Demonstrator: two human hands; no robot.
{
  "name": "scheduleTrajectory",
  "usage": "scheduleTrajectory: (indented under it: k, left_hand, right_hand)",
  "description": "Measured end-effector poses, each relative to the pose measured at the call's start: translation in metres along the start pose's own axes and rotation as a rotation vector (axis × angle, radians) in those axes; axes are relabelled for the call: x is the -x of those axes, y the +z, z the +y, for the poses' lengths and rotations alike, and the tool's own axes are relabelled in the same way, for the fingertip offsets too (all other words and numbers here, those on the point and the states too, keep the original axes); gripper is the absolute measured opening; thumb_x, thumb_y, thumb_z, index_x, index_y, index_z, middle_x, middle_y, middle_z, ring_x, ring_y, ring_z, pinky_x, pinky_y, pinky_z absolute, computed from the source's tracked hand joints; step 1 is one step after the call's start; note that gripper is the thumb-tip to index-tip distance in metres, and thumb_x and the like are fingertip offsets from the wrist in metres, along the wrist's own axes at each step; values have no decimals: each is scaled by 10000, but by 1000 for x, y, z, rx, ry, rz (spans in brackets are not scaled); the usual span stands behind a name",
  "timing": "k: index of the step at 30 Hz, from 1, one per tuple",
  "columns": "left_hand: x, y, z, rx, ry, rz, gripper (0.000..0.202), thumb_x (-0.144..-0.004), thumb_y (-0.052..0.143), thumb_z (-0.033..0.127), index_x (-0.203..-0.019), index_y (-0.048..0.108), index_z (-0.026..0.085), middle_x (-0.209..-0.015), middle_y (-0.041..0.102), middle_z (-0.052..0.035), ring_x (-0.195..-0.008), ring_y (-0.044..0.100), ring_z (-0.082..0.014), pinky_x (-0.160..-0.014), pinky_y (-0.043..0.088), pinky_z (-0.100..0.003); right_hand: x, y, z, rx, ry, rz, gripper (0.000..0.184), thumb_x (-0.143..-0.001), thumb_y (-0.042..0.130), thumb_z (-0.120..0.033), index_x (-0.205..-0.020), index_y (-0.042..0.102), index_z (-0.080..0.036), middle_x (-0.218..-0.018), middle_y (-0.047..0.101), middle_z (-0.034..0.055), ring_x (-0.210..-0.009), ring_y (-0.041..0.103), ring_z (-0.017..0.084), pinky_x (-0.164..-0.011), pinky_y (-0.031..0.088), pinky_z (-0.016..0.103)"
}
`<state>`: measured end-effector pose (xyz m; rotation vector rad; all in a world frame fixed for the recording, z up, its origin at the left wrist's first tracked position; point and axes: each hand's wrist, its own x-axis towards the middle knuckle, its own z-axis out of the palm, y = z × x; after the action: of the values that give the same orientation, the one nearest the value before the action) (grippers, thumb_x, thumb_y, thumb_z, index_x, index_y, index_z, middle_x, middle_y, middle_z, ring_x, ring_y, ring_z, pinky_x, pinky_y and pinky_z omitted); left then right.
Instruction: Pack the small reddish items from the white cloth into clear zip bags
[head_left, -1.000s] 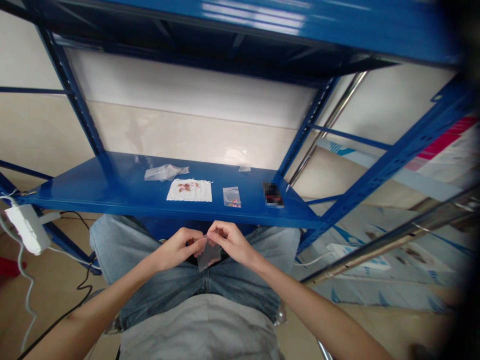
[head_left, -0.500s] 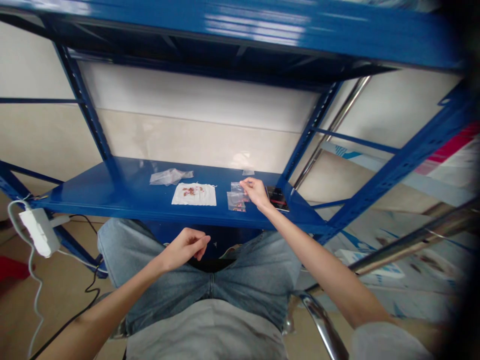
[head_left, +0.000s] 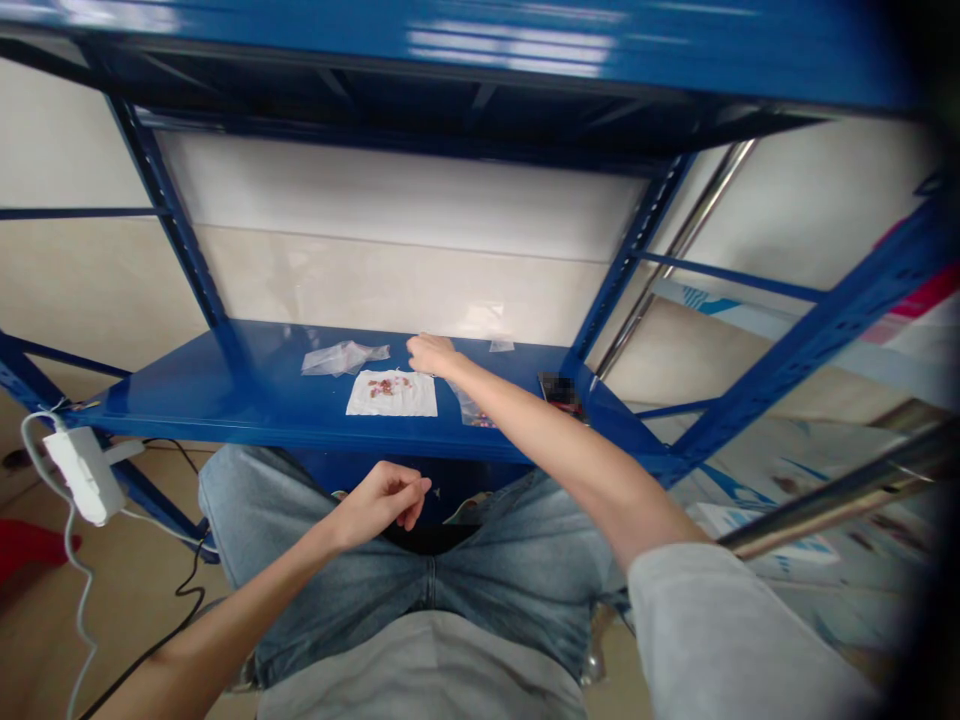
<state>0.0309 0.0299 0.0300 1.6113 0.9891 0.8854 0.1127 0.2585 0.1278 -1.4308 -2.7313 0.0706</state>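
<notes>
My right hand (head_left: pixel 430 353) is above the blue shelf, just behind the top right corner of a white cloth piece (head_left: pixel 409 405). Its fingers are curled together, and anything between them is hidden. Small reddish-brown and pink bits (head_left: pixel 390 386) lie on the white cloth. Small zip bags (head_left: pixel 474 411) with colourful bits inside are partly covered by my right forearm. My left hand (head_left: pixel 390 496) hovers over my lap in front of the shelf edge, fingers curled in and nothing visible in them.
Crumpled clear plastic bags (head_left: pixel 343 358) lie left of the cloth on the blue shelf (head_left: pixel 247 400). A small clear bag (head_left: pixel 502 345) is at the back, a dark phone-like object (head_left: pixel 556 388) at right. An upper shelf (head_left: pixel 480 50) overhangs; a white power strip (head_left: pixel 86 475) hangs left.
My right hand has moved left from the small zip bags to behind the white cloth, its forearm now crossing the bags. My left hand has stayed nearly in place. The view has shifted slightly.
</notes>
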Motion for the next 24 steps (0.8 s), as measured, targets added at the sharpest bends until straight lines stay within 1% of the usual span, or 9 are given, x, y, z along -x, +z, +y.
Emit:
scheduleTrajectory:
  k: [3,6,9,12,14,17,21,23,24]
  left_hand:
    - [4,4,1,-43,-15,-38,533,-968,449,505,-582,548,150,-545,557,-21,-503,448,-101,-527,343,-238]
    - [9,6,4,-173,-4,-80,485,-982,435,442,-601,530,157,-578,555,-17,-535,454,-107,-532,326,-241]
    - [11,7,9,-423,109,-82,417,-980,446,340,-603,497,168,-586,545,-11,-542,436,-107,-546,295,-258]
    - [8,8,9,-645,273,-67,372,-971,438,267,-614,488,176,-621,561,-23,-556,449,-116,-569,283,-281]
    - [5,9,6,-739,359,-74,335,-959,441,238,-638,513,177,-647,583,-29,-569,484,-123,-576,293,-284]
    - [3,13,-3,-859,445,-76,283,-938,471,226,-668,538,178,-665,604,-25,-578,520,-128,-571,301,-287]
    - [8,22,-11,-963,516,-44,299,-941,473,244,-652,516,180,-641,596,-15,-559,517,-127,-566,293,-309]
    - [11,24,-10,-974,530,-11,307,-946,466,233,-644,494,182,-628,582,-5,-549,503,-122,-572,288,-317]
    - [13,25,-8,-972,534,10,310,-948,461,222,-641,485,183,-623,574,-2,-548,497,-121,-575,286,-319]
  right_hand:
    - [-25,15,-44,-24,-79,-8,324,-893,574,-204,-1207,633,-150,-1264,650,137,-1077,624,239,-818,479,299]
    - [-50,32,-77,-44,-102,45,368,-963,482,-235,-1305,542,-112,-1338,586,168,-1115,583,245,-850,471,323]
    - [-70,47,-100,-40,-145,142,403,-974,460,-200,-1363,488,-102,-1419,497,194,-1234,493,292,-951,428,392]
    - [-82,59,-114,-18,-258,200,377,-909,532,-95,-1278,589,-154,-1422,510,143,-1313,423,276,-1055,338,401]
    - [-86,65,-117,-5,-308,211,301,-850,583,-42,-1117,685,-139,-1321,597,138,-1288,454,266,-1069,315,390]
    - [-87,67,-114,-12,-301,253,200,-841,588,-36,-969,725,-107,-1112,696,156,-1186,540,272,-1023,351,388]
    - [-83,47,-95,-69,-220,421,292,-984,407,-136,-1101,674,-133,-1124,694,139,-1097,594,243,-931,418,358]
    - [-74,32,-83,-218,-169,554,316,-1014,356,-196,-1157,635,-155,-1082,699,117,-1010,628,220,-852,457,329]
    - [-65,24,-76,-329,-159,614,299,-1012,373,-221,-1176,616,-165,-1018,705,99,-943,645,206,-806,472,311]
